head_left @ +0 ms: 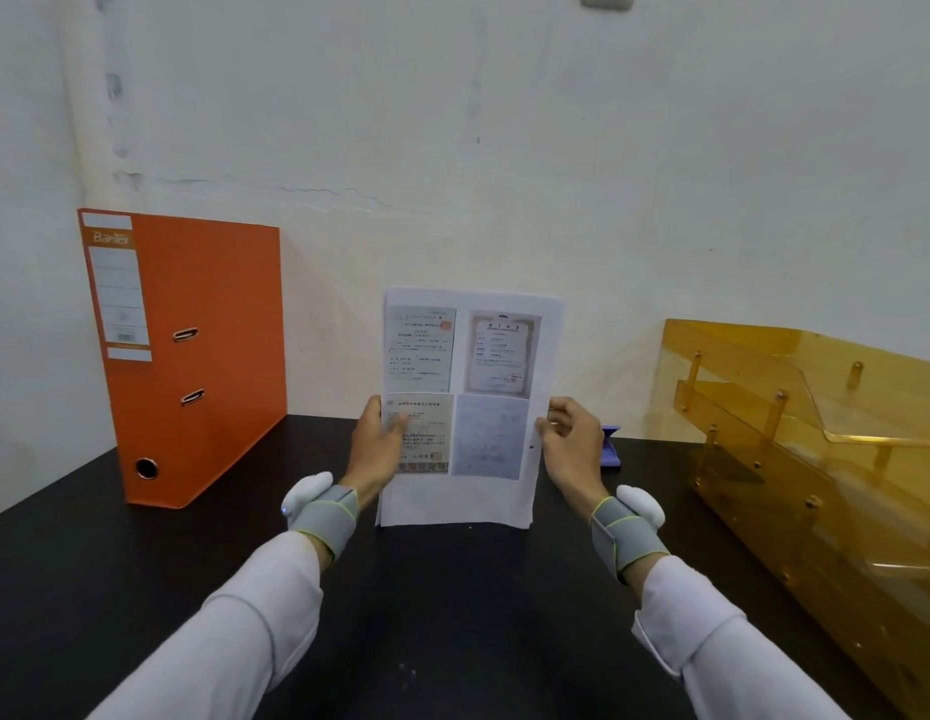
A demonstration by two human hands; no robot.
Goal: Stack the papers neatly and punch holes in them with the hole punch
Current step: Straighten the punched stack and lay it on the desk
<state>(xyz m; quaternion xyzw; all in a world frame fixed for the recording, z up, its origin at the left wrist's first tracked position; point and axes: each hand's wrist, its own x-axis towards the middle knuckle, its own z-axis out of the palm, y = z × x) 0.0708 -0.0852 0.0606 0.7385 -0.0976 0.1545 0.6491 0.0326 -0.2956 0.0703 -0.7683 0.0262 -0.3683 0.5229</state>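
Note:
A stack of white papers point(468, 356) printed with four document images stands upright, its bottom edge resting on the black table point(141, 563). My left hand point(374, 449) grips the stack's left edge, thumb across the front. On the right edge my right hand point(572, 444) pinches the sheets. A small dark hole shows near the right margin of the top sheet. The blue-purple hole punch point(611, 449) sits on the table just behind my right hand, mostly hidden by it.
An orange lever-arch binder point(193, 356) stands upright at the back left. An amber plastic stacked letter tray point(816, 449) fills the right side. A white wall runs behind the table. Both wrists wear grey straps with white devices.

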